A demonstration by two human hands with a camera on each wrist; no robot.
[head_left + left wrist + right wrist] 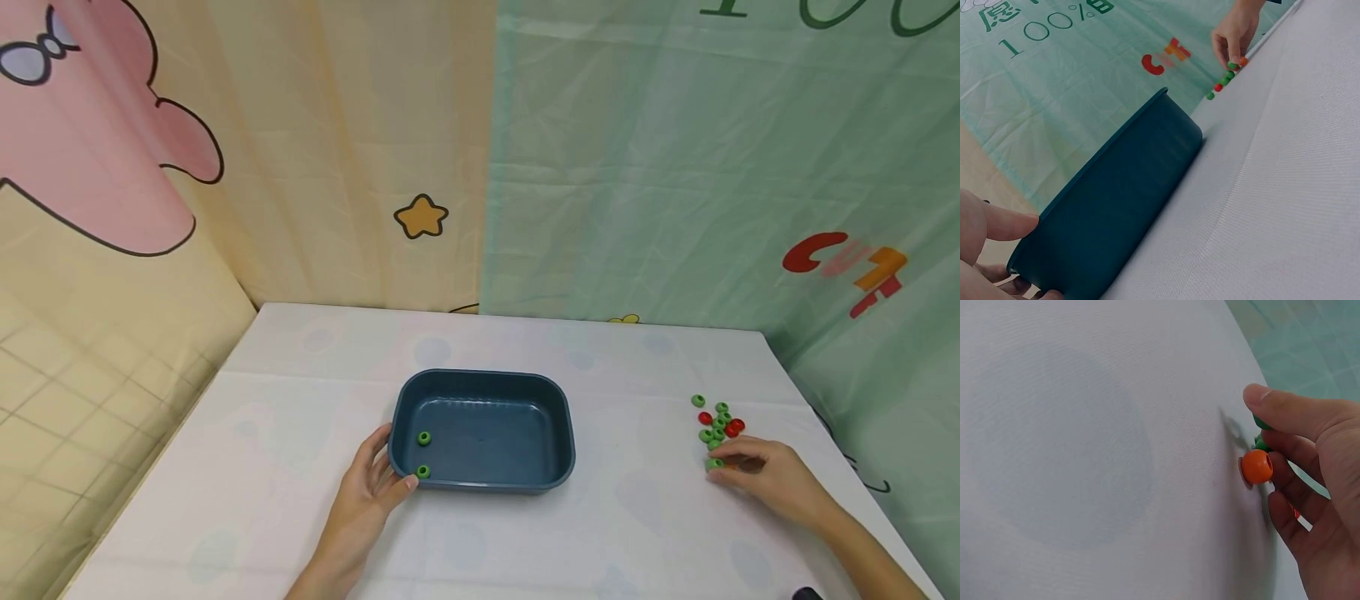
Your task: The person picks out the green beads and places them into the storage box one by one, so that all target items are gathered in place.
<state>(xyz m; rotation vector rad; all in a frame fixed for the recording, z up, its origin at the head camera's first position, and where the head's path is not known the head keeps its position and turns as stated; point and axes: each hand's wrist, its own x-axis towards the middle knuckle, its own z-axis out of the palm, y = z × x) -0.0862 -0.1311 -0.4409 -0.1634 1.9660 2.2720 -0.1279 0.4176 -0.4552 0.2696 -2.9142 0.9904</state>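
My left hand (360,504) grips the left end of a dark blue plastic basin (487,486), thumb at the front corner of the rim and fingers round the side. Inside the basin, near that end, lie two green beads (424,438). Far to the right, my right hand (783,479) pinches a green bead (714,464) between thumb and forefinger; the thumb covers most of it in the right wrist view. Beside the curled fingers of that hand is an orange bead (1256,467). Just beyond the fingertips lies a cluster of green beads (718,423) and red beads (732,430).
A white cloth with pale spots covers the table (300,400). Behind it hang a cream curtain (337,150) and a green curtain (637,167). A small black object (807,593) shows at the front edge on the right.
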